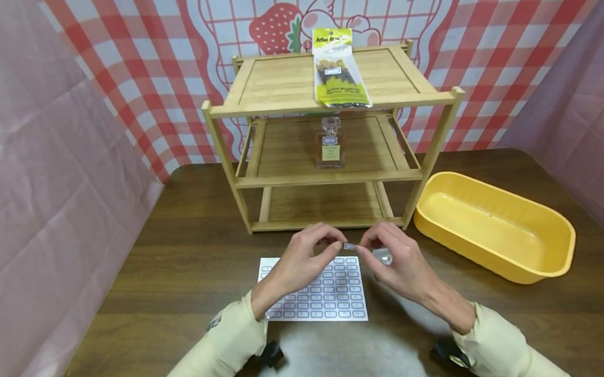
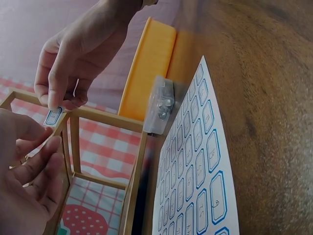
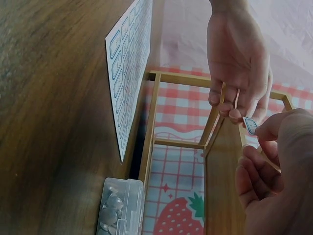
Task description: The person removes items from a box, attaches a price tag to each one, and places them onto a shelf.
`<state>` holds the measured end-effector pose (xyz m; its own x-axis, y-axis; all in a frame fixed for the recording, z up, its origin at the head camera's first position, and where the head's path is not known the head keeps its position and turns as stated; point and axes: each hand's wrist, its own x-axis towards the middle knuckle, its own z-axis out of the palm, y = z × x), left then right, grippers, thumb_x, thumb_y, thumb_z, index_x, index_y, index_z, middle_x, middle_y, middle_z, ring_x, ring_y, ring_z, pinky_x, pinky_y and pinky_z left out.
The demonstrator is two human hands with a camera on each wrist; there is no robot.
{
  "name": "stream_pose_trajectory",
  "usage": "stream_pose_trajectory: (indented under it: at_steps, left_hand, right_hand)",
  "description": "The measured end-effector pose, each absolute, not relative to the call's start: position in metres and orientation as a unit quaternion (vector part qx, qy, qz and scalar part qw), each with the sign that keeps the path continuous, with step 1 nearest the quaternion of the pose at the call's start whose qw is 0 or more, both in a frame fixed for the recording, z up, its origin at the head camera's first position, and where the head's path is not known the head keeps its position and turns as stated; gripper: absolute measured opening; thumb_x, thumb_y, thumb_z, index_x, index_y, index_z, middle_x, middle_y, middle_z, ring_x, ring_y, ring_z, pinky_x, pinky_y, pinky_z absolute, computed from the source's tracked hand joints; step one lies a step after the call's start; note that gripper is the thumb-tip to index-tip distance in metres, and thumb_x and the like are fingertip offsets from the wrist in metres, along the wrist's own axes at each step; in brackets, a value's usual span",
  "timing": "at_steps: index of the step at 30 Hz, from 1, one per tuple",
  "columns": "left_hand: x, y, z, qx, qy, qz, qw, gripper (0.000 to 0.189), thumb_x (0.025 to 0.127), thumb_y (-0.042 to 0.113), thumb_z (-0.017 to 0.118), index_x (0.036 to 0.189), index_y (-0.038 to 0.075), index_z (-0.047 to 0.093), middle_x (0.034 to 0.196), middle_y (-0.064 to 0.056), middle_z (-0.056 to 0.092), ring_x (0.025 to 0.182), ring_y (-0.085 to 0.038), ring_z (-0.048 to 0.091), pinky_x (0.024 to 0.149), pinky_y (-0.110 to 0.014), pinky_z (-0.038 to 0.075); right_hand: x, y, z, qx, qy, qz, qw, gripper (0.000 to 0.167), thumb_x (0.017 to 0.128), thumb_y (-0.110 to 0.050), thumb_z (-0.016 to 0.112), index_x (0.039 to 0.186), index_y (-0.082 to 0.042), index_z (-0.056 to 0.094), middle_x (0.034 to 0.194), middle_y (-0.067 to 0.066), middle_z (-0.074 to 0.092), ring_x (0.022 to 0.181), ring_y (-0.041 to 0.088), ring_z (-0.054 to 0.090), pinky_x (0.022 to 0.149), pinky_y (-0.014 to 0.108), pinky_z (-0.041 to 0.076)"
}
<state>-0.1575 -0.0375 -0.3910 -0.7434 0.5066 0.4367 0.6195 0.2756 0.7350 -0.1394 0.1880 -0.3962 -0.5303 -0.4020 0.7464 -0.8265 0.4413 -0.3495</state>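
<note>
A small blue-bordered label sticker (image 1: 350,246) is held up between both hands above the table. My left hand (image 1: 305,255) pinches one end of it between thumb and forefinger. The other end is pinched by my right hand (image 1: 398,260); in the right wrist view the label (image 3: 250,126) spans the gap between the fingertips. Below the left hand lies a white sheet of labels (image 1: 337,294), printed in rows with blue borders. A clear plastic box (image 3: 120,208) holding round metallic pieces stands on the table, partly hidden behind the right hand in the head view.
A three-tier wooden shelf (image 1: 327,179) stands ahead. On its top lies a yellow brush packet (image 1: 339,69) and on the middle tier a glass bottle (image 1: 330,145), each bearing a label. To the right sits a yellow basin (image 1: 491,225).
</note>
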Motion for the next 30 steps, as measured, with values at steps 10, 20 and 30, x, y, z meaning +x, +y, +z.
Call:
stream_pose_trajectory:
  at_steps: [10, 20, 30]
  left_hand:
    - [-0.158, -0.037, -0.393, -0.362, -0.778, -0.510, 0.063, 0.006, 0.099, 0.006, 0.068, 0.103, 0.005, 0.071, 0.101, -0.003, 0.069, 0.095, -0.014, 0.063, 0.087, -0.032, 0.056]
    - [-0.158, -0.035, -0.395, -0.361, -0.787, -0.497, 0.055, 0.003, 0.099, 0.006, 0.068, 0.101, 0.005, 0.070, 0.099, -0.003, 0.069, 0.095, -0.015, 0.063, 0.086, -0.030, 0.055]
    - [-0.161, -0.027, -0.398, -0.358, -0.799, -0.481, 0.038, 0.003, 0.099, 0.007, 0.068, 0.100, 0.005, 0.070, 0.099, -0.004, 0.069, 0.094, -0.015, 0.063, 0.087, -0.032, 0.054]
  right_hand:
    - [-0.139, 0.188, -0.397, 0.378, -0.800, 0.366, 0.288, 0.017, 0.084, 0.004, 0.073, 0.095, -0.005, 0.064, 0.091, 0.000, 0.064, 0.082, 0.016, 0.060, 0.071, 0.026, 0.055]
    - [-0.135, 0.190, -0.398, 0.355, -0.819, 0.374, 0.251, 0.023, 0.083, 0.008, 0.077, 0.095, -0.007, 0.064, 0.091, -0.003, 0.063, 0.082, 0.013, 0.059, 0.072, 0.023, 0.054]
    - [-0.136, 0.196, -0.399, 0.343, -0.828, 0.373, 0.239, 0.022, 0.083, 0.008, 0.076, 0.091, -0.008, 0.064, 0.088, -0.004, 0.062, 0.080, 0.012, 0.057, 0.070, 0.021, 0.051]
